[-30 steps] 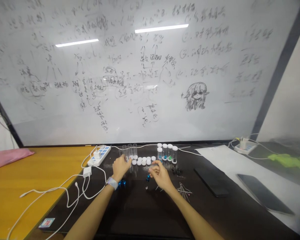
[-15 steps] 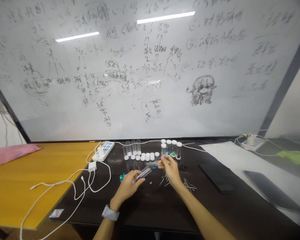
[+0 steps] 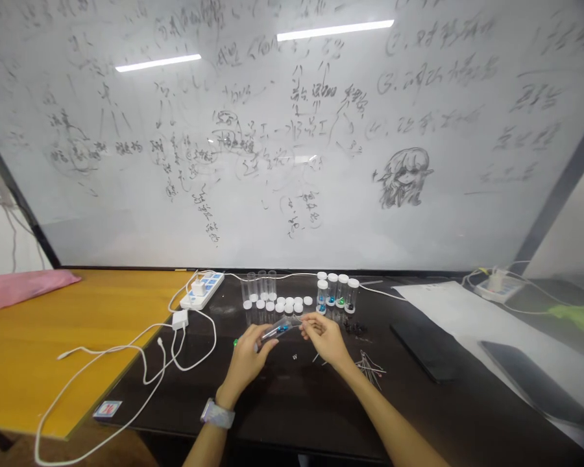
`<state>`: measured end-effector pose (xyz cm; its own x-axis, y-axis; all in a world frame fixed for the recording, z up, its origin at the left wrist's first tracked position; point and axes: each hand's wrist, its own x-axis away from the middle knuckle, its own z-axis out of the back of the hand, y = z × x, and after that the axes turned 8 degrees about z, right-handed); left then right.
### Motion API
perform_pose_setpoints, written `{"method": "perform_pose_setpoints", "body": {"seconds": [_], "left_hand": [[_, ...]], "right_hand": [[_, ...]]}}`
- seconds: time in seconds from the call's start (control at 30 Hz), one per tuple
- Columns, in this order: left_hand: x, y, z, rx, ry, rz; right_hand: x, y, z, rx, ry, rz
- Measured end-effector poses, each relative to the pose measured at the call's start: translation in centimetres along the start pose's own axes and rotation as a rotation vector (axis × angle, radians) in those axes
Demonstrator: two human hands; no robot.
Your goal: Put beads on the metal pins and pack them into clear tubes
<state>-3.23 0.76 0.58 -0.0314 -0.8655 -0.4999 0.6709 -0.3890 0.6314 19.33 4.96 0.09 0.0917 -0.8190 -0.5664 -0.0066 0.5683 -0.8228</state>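
A clear plastic tube (image 3: 269,335) lies slanted in my left hand (image 3: 247,355), its mouth pointing up and right. My left fingers are closed around its lower end. Small shiny blue pieces (image 3: 283,329) show inside the tube. At the mouth, my right hand (image 3: 327,340) pinches a thin light stick (image 3: 298,320); its far end is hard to make out. A green piece (image 3: 235,342) peeks out beside my left hand. Beneath the tube, a tiny silvery piece (image 3: 294,357) lies on the dark table.
White caps (image 3: 289,308) lie in rows before upright clear tubes (image 3: 262,283). Capped tubes (image 3: 343,292) hold coloured pieces. Thin metal sticks (image 3: 370,368) and small black pieces (image 3: 354,327) lie right. A black tablet-like slab (image 3: 421,352), power strip (image 3: 202,291) and white cables (image 3: 148,376) flank the area.
The blue pieces on the stick, held outside the tube's mouth before, are now inside the tube. My right hand has moved left and slightly down toward the tube.
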Motion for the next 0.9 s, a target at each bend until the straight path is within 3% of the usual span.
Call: {"method": "perform_pose_setpoints", "body": {"seconds": [0.17,0.33,0.5,0.6,0.77,0.9], "left_hand": [[0.1,-0.1,0.2,-0.003,0.009,-0.025],[0.4,0.5,0.2,0.02,-0.07,-0.065],[0.3,0.6,0.0,0.014,-0.016,-0.024],[0.3,0.6,-0.1,0.02,0.005,-0.016],[0.3,0.7,-0.4,0.077,-0.026,-0.023],[0.5,1.1,-0.4,0.116,-0.098,-0.046]], "right_hand": [[0.2,-0.8,0.7,0.24,-0.127,0.084],[0.5,-1.8,0.3,0.279,-0.268,0.155],[0.5,-1.1,0.0,0.09,-0.164,0.044],[0.6,-0.9,-0.1,0.123,-0.135,0.048],[0.9,-2.0,-0.6,0.23,-0.204,0.162],[1.2,-2.6,-0.9,0.206,-0.34,0.154]]}}
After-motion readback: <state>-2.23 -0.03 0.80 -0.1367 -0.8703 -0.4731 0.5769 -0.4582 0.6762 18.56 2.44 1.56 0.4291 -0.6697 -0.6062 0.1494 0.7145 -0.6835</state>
